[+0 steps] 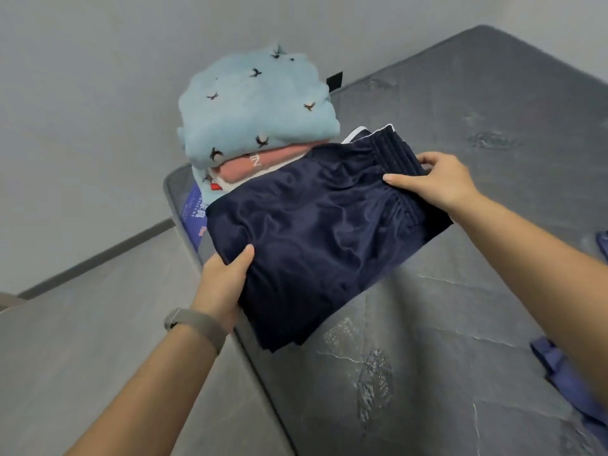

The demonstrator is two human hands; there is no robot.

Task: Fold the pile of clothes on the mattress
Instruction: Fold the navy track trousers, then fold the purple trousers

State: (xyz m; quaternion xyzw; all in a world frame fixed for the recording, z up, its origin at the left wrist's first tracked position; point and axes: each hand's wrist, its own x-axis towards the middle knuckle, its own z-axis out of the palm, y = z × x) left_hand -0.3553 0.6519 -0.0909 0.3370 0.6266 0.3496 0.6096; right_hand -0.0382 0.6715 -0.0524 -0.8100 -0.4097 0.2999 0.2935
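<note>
- The mattress [460, 291] carries a folded stack topped by a light blue bird-print garment [253, 103], at 11 o'clock from the shorts.
- The folded navy shorts [316, 232] run lengthwise from 7 to 1 o'clock, just beside the stack.
- The left hand [227, 278] pinches their near end; the right hand [437, 182] pinches the waistband and lies nearer the stack.

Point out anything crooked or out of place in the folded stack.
The light blue bird-print garment on top overhangs the folded pink garment beneath, bulging past it unevenly. The rest looks ordinary.
</note>
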